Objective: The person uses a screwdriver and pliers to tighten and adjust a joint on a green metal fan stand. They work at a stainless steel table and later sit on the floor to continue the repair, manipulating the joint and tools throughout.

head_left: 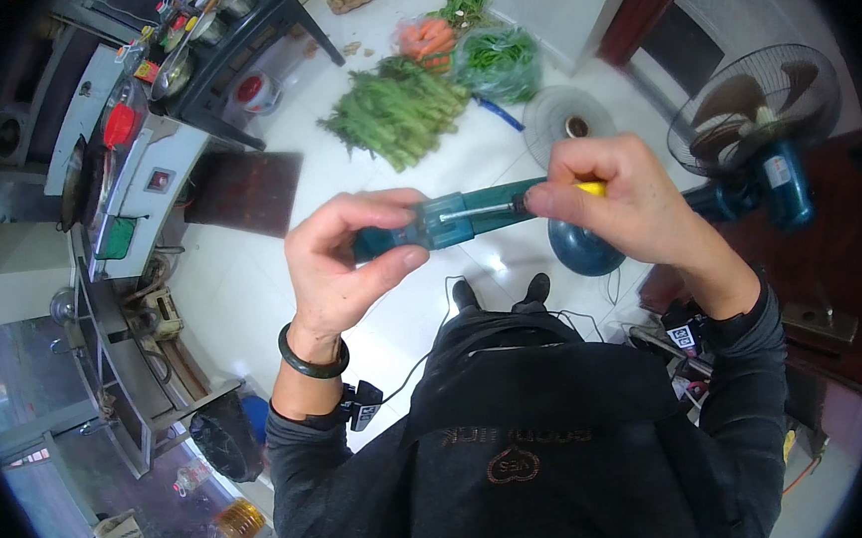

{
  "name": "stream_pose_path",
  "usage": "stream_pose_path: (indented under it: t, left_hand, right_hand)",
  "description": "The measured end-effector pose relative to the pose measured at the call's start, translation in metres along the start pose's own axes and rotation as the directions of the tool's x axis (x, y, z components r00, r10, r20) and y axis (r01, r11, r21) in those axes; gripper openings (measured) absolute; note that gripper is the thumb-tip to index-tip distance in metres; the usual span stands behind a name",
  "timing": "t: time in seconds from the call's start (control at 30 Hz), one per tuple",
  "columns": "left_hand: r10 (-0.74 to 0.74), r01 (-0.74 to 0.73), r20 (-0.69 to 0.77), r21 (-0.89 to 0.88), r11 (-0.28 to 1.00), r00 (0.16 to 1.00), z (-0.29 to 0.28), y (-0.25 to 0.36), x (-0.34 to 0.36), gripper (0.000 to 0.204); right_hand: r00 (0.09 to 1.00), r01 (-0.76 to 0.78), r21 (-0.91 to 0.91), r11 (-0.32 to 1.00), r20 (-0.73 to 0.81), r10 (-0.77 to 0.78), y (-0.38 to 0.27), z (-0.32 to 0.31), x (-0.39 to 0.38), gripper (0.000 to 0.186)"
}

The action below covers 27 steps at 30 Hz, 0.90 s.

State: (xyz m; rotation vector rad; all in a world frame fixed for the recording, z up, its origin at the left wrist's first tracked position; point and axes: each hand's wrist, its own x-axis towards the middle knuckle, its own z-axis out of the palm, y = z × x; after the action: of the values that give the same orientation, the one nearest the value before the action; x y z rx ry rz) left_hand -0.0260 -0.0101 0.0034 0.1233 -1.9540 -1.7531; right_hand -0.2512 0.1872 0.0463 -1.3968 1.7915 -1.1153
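Note:
My left hand [341, 265] is closed around a teal plastic housing [448, 230] on a long teal piece, held level in front of my body. My right hand [626, 205] grips a screwdriver [477, 209] with a yellow and black handle; its metal shaft lies along the top of the teal piece, pointing left. Beyond my right hand is an electric fan [750, 117] with a wire guard, dark blades and a teal motor housing. A rounded teal base [580, 249] shows below my right hand, partly hidden by it.
Leafy vegetables [390, 112], bagged greens [492, 65] and carrots [425, 39] lie on the white floor beside a detached fan guard [550, 116]. At left are a counter [150, 179], a table with pots [274, 20] and a dark bin [223, 433]. A dark red door [842, 280] stands at right.

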Motion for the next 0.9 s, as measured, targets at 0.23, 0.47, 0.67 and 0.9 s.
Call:
stream_pose_path:
  t: [0.23,0.47,0.67,0.9]
  left_hand:
    - [0.011,-0.009,0.019,-0.127,0.992,1.0,-0.008,-0.007,-0.002,0.031]
    - [0.022,-0.003,0.097,-0.197,0.98,0.995,-0.01,-0.007,0.0,0.035]
    - [0.057,-0.038,0.087,-0.211,0.977,0.995,-0.005,-0.008,0.007,0.03]
    - [0.077,-0.061,0.107,-0.15,0.987,0.991,-0.001,-0.007,0.01,0.029]
  right_hand:
    - [0.902,0.374,-0.347,0.86,-0.079,-0.424,-0.009,0.002,0.0,0.028]
    - [0.71,0.546,-0.641,0.54,0.013,-0.704,-0.022,-0.004,-0.003,0.038]
    - [0.763,0.494,-0.609,0.62,-0.039,-0.646,-0.025,-0.008,-0.006,0.037]
    - [0.853,0.429,-0.527,0.734,-0.03,-0.52,-0.024,-0.015,-0.013,0.033]
